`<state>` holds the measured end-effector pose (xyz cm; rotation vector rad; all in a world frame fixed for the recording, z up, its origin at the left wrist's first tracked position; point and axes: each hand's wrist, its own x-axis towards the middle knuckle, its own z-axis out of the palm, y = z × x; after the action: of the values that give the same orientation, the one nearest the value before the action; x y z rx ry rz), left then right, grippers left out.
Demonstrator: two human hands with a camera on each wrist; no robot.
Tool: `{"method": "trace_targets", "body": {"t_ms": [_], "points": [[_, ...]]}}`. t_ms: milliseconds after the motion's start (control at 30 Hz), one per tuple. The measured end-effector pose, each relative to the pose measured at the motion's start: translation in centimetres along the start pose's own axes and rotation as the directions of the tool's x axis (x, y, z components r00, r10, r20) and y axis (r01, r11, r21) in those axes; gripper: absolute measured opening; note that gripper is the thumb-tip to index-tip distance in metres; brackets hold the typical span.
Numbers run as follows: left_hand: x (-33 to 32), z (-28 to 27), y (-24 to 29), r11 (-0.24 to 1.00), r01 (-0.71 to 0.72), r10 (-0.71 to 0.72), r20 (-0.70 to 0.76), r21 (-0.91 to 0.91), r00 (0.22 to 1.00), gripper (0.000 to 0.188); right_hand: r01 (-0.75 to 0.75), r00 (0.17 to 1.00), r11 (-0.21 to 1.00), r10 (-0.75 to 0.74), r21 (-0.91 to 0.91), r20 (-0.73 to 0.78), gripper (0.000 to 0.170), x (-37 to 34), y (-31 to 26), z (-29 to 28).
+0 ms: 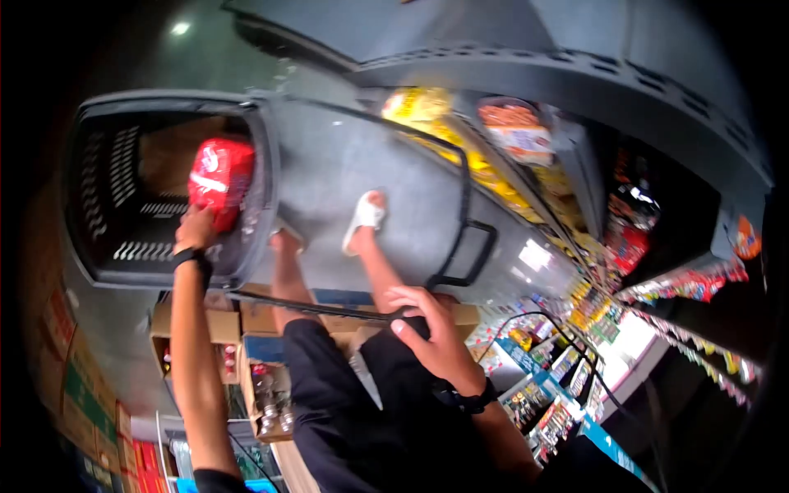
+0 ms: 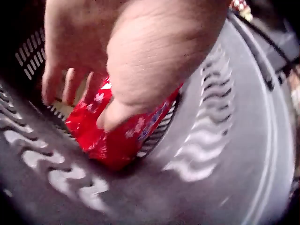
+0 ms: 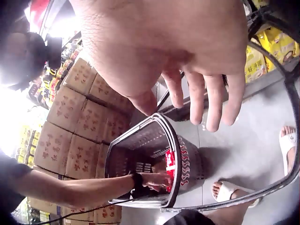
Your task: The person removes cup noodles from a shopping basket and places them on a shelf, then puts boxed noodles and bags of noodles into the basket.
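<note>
A red plastic packet [image 1: 220,174] with white markings is inside the dark grey shopping basket [image 1: 267,189]. My left hand [image 1: 196,228] reaches over the basket rim and holds the packet at its near end. In the left wrist view, the thumb of the left hand [image 2: 145,65] presses on the shiny red packet [image 2: 112,145], with the other fingers at its far side. My right hand [image 1: 436,337] is over my knee, fingers extended, right by the end of a basket handle [image 1: 329,310]. The right wrist view shows the right hand [image 3: 173,51] with spread fingers and nothing in them.
A second long handle [image 1: 465,185] stretches from the basket over the grey floor. Shelves with yellow packets [image 1: 423,107] stand on the right. Stacked cardboard boxes [image 3: 75,122] rise beside the basket. Below the legs is an open carton of bottles [image 1: 269,394]. White sandals [image 1: 367,212] are on the feet.
</note>
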<state>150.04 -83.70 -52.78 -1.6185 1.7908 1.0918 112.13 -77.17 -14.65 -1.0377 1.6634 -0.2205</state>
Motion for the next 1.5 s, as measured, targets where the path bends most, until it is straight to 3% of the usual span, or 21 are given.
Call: {"method": "trace_targets", "body": {"t_ms": [33,133,200,267,333,467,600,667,733,767,833,867,933,1000,1033,1133,1267,1333,1400,1467,1500], "points": [[-0.8,-1.7,1.5,0.995,0.059,-0.051,0.096,-0.085,0.994,0.037,0.004,1.0,1.0,-0.004,-0.012,-0.018,0.044,-0.8,-0.1,-1.4],[-4.8,-4.4,7.5,0.771,-0.112,0.071,-0.091,-0.627,0.993,0.059,-0.03,0.994,0.996,0.039,0.087,-0.103,0.041,-4.0,1.8,-5.1],[-6.4,-3.4,11.6,0.708,-0.082,0.098,-0.016,-0.702,0.995,0.069,-0.061,0.989,0.989,0.078,0.134,-0.126,0.039,-6.0,2.8,-8.3],[-8.9,-0.8,16.5,0.902,0.02,-0.103,-0.169,-0.432,0.98,0.081,-0.054,0.982,0.992,0.073,0.116,-0.174,0.036,-8.0,4.7,-11.7],[-11.3,0.1,20.1,0.959,0.059,-0.157,-0.346,-0.276,0.925,0.086,0.044,0.953,0.999,-0.04,0.005,-0.3,0.038,-9.7,7.1,-15.9],[-10.9,4.1,22.2,0.961,0.066,-0.157,-0.332,-0.269,0.93,0.091,0.175,0.715,0.926,-0.353,-0.334,-0.604,0.047,-10.7,10.5,-27.4],[-10.1,9.9,28.2,0.953,0.134,-0.173,-0.129,-0.271,0.976,0.095,-0.118,0.591,0.7,-0.52,-0.704,-0.617,0.057,-9.9,10.6,-37.4],[-10.7,12.0,32.5,0.96,0.147,-0.165,-0.055,-0.24,0.985,0.099,-0.39,0.485,0.573,-0.537,-0.72,-0.69,0.057,-9.7,12.4,-41.1],[-11.9,12.2,36.1,0.974,0.179,-0.182,-0.009,-0.141,0.983,0.102,-0.34,0.569,0.593,-0.488,-0.73,-0.662,0.046,-9.0,11.5,-44.2],[-12.1,12.9,36.8,0.967,0.232,-0.23,0.027,-0.106,0.973,0.104,-0.334,0.577,0.582,-0.496,-0.741,-0.649,0.066,-8.3,11.5,-45.5],[-12.2,14.2,37.1,0.945,0.325,-0.323,0.05,-0.036,0.945,0.108,-0.327,0.532,0.393,-0.675,-0.859,-0.512,0.046,-7.2,12.5,-47.0],[-11.0,17.9,35.3,0.946,0.322,-0.323,0.035,0.028,0.946,0.107,-0.305,0.577,0.429,-0.627,-0.85,-0.523,0.051,-6.6,13.0,-48.4],[-11.5,20.7,32.8,0.966,0.254,-0.255,0.004,0.048,0.967,0.104,-0.25,0.636,0.505,-0.557,-0.826,-0.533,0.061,-5.2,14.1,-50.9],[-13.4,18.6,31.3,0.968,0.247,-0.25,0.176,0.041,0.952,0.099,-0.194,0.652,0.535,-0.555,-0.822,-0.516,0.066,-4.2,14.0,-51.7],[-11.4,26.5,26.3,0.982,0.173,-0.178,0.078,0.069,0.981,0.094,-0.185,0.648,0.511,-0.579,-0.84,-0.495,0.067,-4.2,12.9,-50.8],[-16.2,18.8,28.4,0.99,0.066,-0.067,0.007,0.127,0.998,0.081,-0.266,0.622,0.41,-0.619,-0.873,-0.48,0.071,-3.8,12.6,-51.4],[-16.8,17.1,26.5,0.997,0.075,-0.078,-0.102,-0.03,0.992,0.046,-0.382,0.576,0.351,-0.633,-0.855,-0.517,0.085,-3.3,16.0,-55.8],[-18.6,13.6,27.8,0.982,-0.123,0.151,-0.209,0.144,0.966,0.035,-0.337,0.595,0.428,-0.594,-0.839,-0.542,0.092,-3.2,15.9,-55.7],[-20.9,12.1,28.4,0.831,-0.395,0.521,-0.298,0.392,0.8,0.038,-0.239,0.659,0.555,-0.51,-0.797,-0.553,0.097,-3.3,13.5,-54.1],[-25.4,5.5,31.4,0.767,-0.507,0.614,-0.22,0.392,0.758,0.041,-0.23,0.624,0.545,-0.553,-0.806,-0.552,0.098,-3.7,12.5,-52.5],[-26.2,5.1,31.7,0.738,-0.312,0.596,-0.361,0.599,0.717,0.041,-0.234,0.606,0.527,-0.578,-0.817,-0.546,0.098,-3.8,12.1,-52.1]]}}
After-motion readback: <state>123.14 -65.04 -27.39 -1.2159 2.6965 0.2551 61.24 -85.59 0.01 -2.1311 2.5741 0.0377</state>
